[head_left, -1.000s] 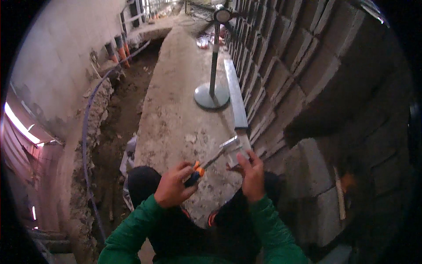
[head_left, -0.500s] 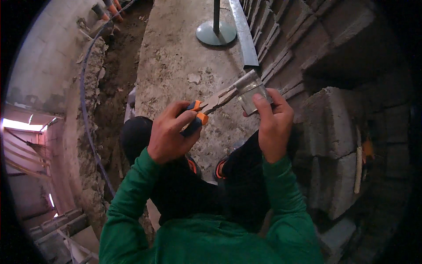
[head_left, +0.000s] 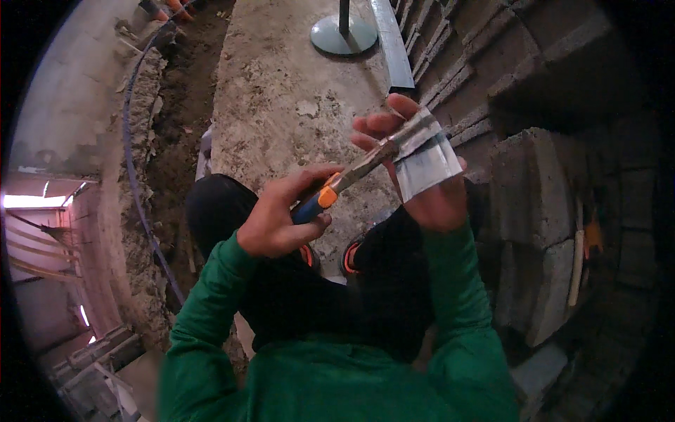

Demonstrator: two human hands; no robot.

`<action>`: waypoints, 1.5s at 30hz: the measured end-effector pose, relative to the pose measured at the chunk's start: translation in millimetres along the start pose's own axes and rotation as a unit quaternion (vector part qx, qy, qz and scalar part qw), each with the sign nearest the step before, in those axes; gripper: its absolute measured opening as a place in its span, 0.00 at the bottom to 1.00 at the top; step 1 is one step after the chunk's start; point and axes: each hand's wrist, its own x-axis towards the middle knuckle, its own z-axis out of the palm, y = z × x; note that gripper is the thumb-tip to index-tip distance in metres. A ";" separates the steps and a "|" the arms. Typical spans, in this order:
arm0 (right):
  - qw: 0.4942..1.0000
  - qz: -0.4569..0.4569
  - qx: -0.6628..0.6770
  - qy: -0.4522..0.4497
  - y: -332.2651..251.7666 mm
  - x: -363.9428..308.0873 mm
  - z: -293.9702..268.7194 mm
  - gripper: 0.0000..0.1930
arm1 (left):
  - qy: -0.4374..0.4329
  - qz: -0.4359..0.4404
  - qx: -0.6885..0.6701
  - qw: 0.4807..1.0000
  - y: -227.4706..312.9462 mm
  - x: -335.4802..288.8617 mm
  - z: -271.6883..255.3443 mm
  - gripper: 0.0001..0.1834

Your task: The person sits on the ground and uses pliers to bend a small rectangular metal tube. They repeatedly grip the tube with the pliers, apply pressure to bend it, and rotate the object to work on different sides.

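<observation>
My left hand (head_left: 285,211) is closed around a pair of pliers (head_left: 355,172) with blue and orange handles, their jaws pointing up and to the right. The jaws meet the rolled or folded upper edge of a shiny bent sheet-metal piece (head_left: 429,167). Behind that metal piece is my right hand (head_left: 437,205), turned palm up with the fingers stretched out and apart. The metal covers much of the palm, so whether it rests there is hard to tell.
A round metal base (head_left: 344,35) with an upright post stands ahead on the rough concrete floor (head_left: 274,91), beside a long grey metal channel (head_left: 392,49). Stacked concrete blocks (head_left: 527,190) rise on the right. Along the left, a blue hose (head_left: 131,141) runs beside a dirt trench (head_left: 184,91).
My right hand has gone from pinching the metal piece to lying open behind it. The piece has turned and moved slightly right and down, with the plier jaws at its edge.
</observation>
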 end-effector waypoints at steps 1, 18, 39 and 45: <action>1.000 -0.002 -0.018 -0.007 1.7 0.0 -2.7 0.49 | -0.009 0.007 0.010 1.000 -1.5 0.4 1.0 0.33; 0.993 -0.062 -0.070 0.078 14.9 -8.1 6.5 0.35 | 0.029 -0.018 0.051 0.998 -17.8 5.2 28.0 0.25; 0.980 -0.036 -0.032 0.191 17.0 -13.1 -12.6 0.43 | 0.067 0.019 0.185 0.980 -10.7 -25.6 20.1 0.14; 0.948 0.027 0.309 0.074 2.5 -12.1 -35.7 0.46 | 0.286 0.054 0.218 0.931 17.5 -86.3 -60.2 0.12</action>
